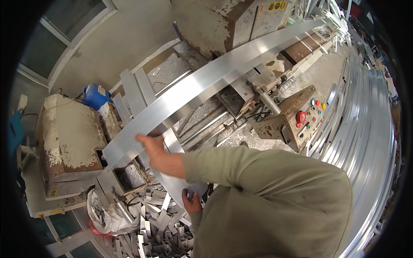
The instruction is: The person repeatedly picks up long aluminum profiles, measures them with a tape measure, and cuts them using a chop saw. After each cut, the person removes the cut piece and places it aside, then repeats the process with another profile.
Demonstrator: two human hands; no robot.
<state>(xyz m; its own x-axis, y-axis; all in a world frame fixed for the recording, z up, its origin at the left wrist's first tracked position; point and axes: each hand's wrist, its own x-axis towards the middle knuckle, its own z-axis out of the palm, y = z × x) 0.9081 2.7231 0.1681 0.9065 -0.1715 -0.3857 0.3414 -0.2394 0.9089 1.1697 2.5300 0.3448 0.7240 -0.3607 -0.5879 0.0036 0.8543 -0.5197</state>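
A long, wide aluminium profile [185, 92] runs from the far right down to the near left, lying across the machine. My right hand [157, 151] is closed on its near edge close to the left end, with the fingertips on its upper face. Below it, my left hand [192, 203] has its fingers curled at the edge of a shorter flat aluminium bar [170, 187]. This bar slants away beneath the long profile. Part of the left hand's grip is hidden.
Worn machine housings stand at left [71, 137] and at the back [206, 21]. A control box [297, 116] with coloured buttons stands at right, beside stacked long profiles [365, 112]. Short offcuts [165, 228] pile below, next to a white sack [105, 210]. A blue container [94, 96] sits behind.
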